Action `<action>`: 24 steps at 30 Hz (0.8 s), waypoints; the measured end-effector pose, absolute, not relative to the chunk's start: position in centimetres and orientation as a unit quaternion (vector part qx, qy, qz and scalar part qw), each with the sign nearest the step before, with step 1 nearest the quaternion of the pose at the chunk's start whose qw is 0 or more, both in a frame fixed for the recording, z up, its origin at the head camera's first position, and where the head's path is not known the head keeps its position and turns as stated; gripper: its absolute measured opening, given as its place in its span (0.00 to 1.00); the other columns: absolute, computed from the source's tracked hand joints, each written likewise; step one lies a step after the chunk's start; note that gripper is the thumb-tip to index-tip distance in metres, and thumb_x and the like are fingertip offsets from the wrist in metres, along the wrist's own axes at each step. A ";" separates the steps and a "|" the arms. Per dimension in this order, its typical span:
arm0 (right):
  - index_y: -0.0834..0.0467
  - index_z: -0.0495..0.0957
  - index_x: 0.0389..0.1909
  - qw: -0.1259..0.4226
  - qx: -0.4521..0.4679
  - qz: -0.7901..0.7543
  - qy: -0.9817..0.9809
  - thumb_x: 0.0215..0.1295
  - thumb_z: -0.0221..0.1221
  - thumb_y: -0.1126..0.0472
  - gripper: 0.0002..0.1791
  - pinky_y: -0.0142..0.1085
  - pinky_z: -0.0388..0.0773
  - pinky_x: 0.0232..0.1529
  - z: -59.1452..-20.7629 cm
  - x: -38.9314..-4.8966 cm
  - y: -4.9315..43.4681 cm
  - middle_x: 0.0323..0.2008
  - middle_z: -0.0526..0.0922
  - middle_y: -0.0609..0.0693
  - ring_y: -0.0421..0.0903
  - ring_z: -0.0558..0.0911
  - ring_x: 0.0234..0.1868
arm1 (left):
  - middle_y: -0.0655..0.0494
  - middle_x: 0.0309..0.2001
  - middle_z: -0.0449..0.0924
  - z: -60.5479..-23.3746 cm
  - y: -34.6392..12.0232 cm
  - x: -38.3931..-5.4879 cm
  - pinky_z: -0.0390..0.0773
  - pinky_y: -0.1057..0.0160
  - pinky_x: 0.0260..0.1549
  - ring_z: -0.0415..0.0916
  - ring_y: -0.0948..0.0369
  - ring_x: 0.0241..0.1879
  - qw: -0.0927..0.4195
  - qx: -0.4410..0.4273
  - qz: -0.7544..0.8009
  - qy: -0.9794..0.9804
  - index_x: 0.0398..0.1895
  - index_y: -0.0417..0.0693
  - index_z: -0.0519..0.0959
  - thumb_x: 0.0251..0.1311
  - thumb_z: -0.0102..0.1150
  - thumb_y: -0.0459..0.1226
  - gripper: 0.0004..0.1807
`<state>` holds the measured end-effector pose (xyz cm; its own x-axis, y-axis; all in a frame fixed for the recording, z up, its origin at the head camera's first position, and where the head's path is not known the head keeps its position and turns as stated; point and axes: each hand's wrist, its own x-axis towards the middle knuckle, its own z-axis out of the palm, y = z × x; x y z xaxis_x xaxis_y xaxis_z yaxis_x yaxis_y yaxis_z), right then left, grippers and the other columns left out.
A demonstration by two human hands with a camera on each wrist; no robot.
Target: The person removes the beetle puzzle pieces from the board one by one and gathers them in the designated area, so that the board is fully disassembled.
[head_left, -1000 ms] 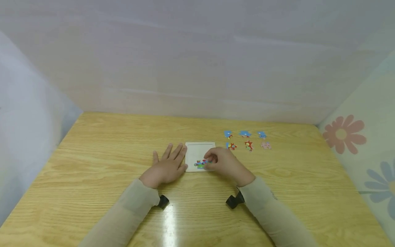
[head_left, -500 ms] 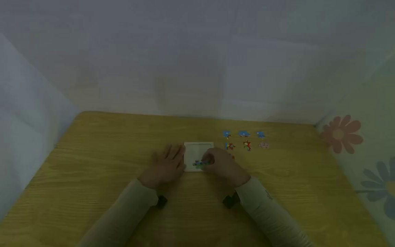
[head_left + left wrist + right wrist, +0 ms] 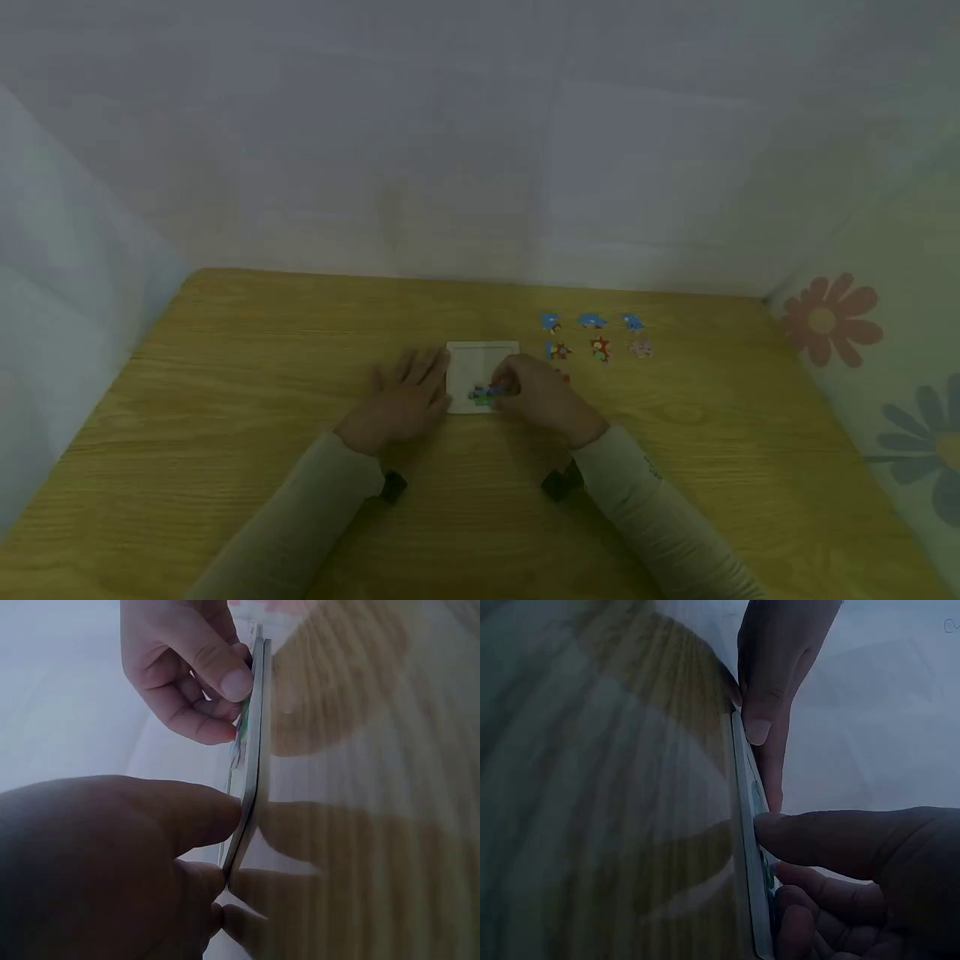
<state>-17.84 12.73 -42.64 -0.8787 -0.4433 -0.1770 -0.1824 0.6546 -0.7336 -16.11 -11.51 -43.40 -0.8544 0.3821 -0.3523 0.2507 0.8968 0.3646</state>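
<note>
A white puzzle tray (image 3: 469, 365) lies on the table in the middle of the head view. Joined jigsaw pieces (image 3: 480, 395), green, blue and red, lie along its near side. My left hand (image 3: 397, 407) lies spread, its fingertips and thumb at the tray's left edge. Over the tray's near right part, my right hand (image 3: 542, 398) has thumb and index finger bent round a puzzle piece, mostly hidden by the fingers. In the left wrist view that right hand (image 3: 191, 667) has its thumb at the tray edge, with a strip of coloured pieces (image 3: 241, 731) under the fingers.
Loose puzzle pieces lie in rows right of the tray, among them a blue one (image 3: 592, 321), a red one (image 3: 601, 349) and a pink one (image 3: 641, 347). Another red piece (image 3: 564, 377) is partly hidden behind my right hand. A pale wall (image 3: 480, 167) rises behind the table.
The light has dimmed since a second ago. My right hand has shifted slightly left over the joined pieces, its fingers still at the same spot. The left hand stays at the tray's edge.
</note>
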 end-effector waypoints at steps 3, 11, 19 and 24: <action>0.58 0.79 0.46 0.167 -0.178 -0.369 0.897 0.64 0.69 0.64 0.12 0.40 0.78 0.44 -42.5 -17.8 12.6 0.41 0.79 0.48 0.45 0.78 0.42 | 0.56 0.82 0.27 -43.4 -11.4 -16.2 0.25 0.24 0.65 0.22 0.45 0.79 0.215 0.161 0.155 0.951 0.83 0.55 0.35 0.80 0.33 0.55 0.38; 0.60 0.78 0.45 0.161 -0.178 -0.369 0.898 0.62 0.71 0.66 0.14 0.39 0.77 0.43 -42.2 -17.6 12.4 0.40 0.77 0.50 0.45 0.76 0.39 | 0.54 0.83 0.30 -42.3 -11.1 -15.8 0.26 0.21 0.63 0.24 0.43 0.79 0.213 0.157 0.150 0.953 0.83 0.53 0.37 0.80 0.35 0.54 0.38; 0.60 0.77 0.45 0.157 -0.182 -0.372 0.897 0.63 0.70 0.66 0.13 0.38 0.76 0.41 -42.3 -17.5 12.4 0.40 0.77 0.50 0.45 0.76 0.37 | 0.53 0.83 0.31 -42.4 -11.1 -15.7 0.26 0.22 0.63 0.23 0.43 0.79 0.207 0.158 0.153 0.953 0.83 0.52 0.38 0.80 0.36 0.53 0.38; 0.60 0.77 0.44 0.154 -0.180 -0.390 0.890 0.64 0.68 0.67 0.11 0.37 0.76 0.41 -42.3 -17.3 12.4 0.39 0.78 0.50 0.45 0.75 0.37 | 0.54 0.82 0.28 -42.3 -11.1 -15.6 0.22 0.23 0.63 0.19 0.44 0.79 0.217 0.156 0.164 0.949 0.83 0.53 0.36 0.80 0.36 0.53 0.39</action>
<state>-17.32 12.44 -42.30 -0.8875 -0.4409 -0.1337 -0.2009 0.6314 -0.7490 -15.57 -11.14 -42.33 -0.8570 0.3682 -0.3606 0.2257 0.8971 0.3797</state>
